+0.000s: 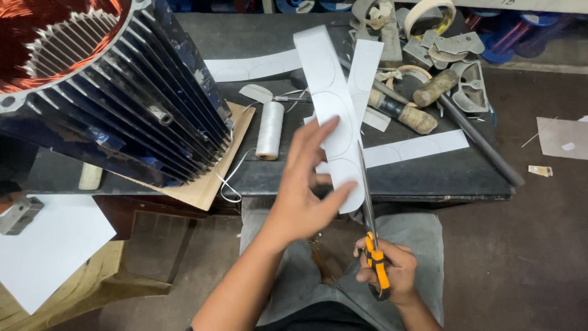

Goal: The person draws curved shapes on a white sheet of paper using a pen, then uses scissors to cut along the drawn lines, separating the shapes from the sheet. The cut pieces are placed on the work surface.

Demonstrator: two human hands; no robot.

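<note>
Dark and cluttered, the worktop [429, 175] runs across the upper half of my view, with bare floor to the right. I see the white paper strip [327, 104] standing up in front of it, marked with curved pencil outlines; my left hand [303, 190] grips its lower part, fingers spread across the face and thumb behind. My right hand [389, 270] is closed around the orange handles of the scissors [369, 208], whose blades run up along the strip's right edge near its rounded lower end. Whether the blades are biting the paper yet, I cannot tell.

My main worry is the left fingertips: they lie just beside the blade line, so a slip of the paper could bring them under the edge. The strip is long and held only low down, so its top could flop and twist the cut off the drawn curve.

Further out, more marked strips [416, 147] lie flat on the worktop, beside a spool of white thread [269, 130] with a loose tail hanging over the edge, which could snag. Wooden-handled tools [416, 116] and a roll of tape [429, 15] sit behind. At left, the finned motor housing [141, 104] with copper windings rests on cardboard that overhangs the edge; a knock there could shift it.
</note>
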